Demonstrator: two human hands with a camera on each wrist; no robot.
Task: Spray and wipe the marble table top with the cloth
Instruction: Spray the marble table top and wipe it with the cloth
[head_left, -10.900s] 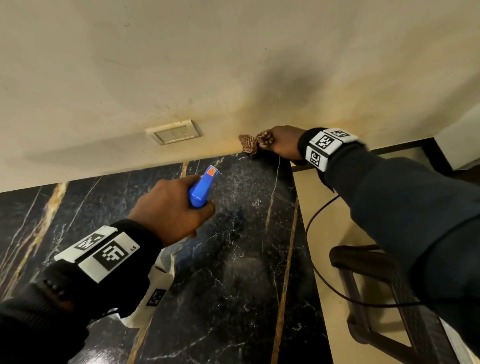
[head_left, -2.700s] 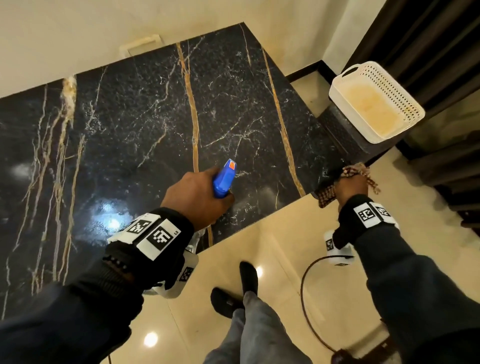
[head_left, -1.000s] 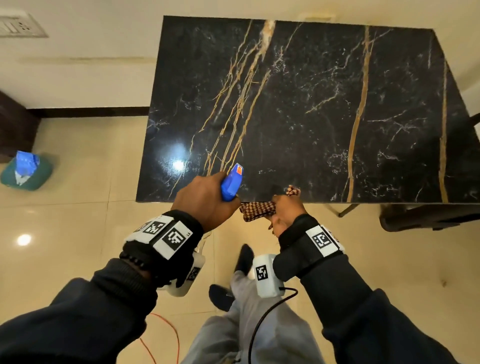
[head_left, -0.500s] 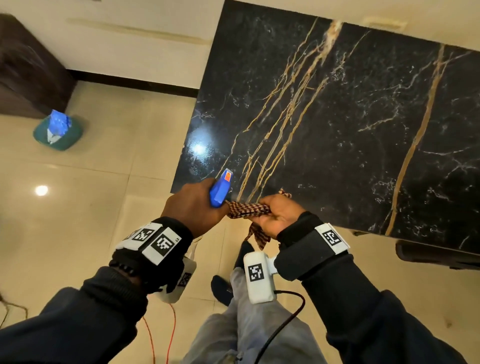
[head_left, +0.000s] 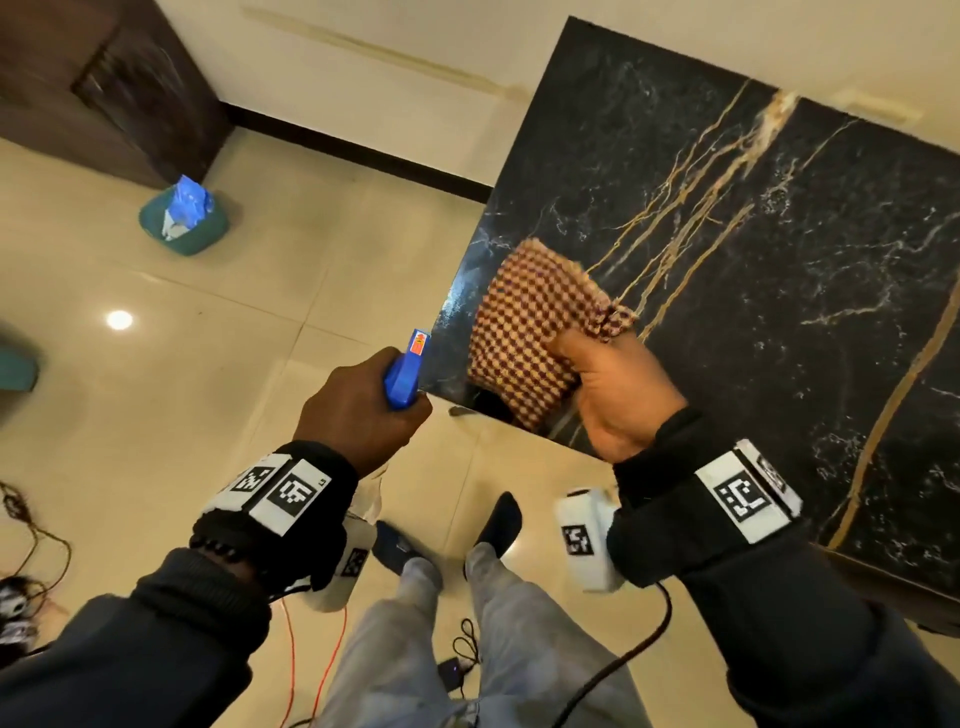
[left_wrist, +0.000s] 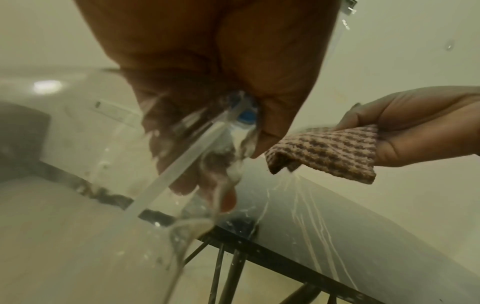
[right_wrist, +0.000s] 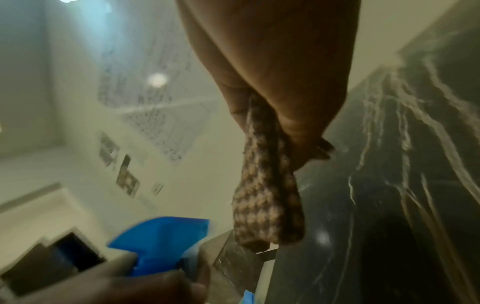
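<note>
A black marble table top with gold veins fills the right of the head view. My right hand pinches a red-and-cream checked cloth and holds it folded over the table's near left corner. The left wrist view shows the cloth hanging just above the marble. My left hand grips a spray bottle with a blue head, just left of the table's edge, over the floor. The bottle's clear body hangs below my left fingers.
A green bin with a blue wrapper stands on the tiled floor at the left, near a dark wooden cabinet. Cables lie on the floor by my feet. The table's dark metal legs show under the top.
The view has swung right along the table. My right hand has risen from below the edge and spread the bunched cloth over the corner. My left hand still holds the bottle.
</note>
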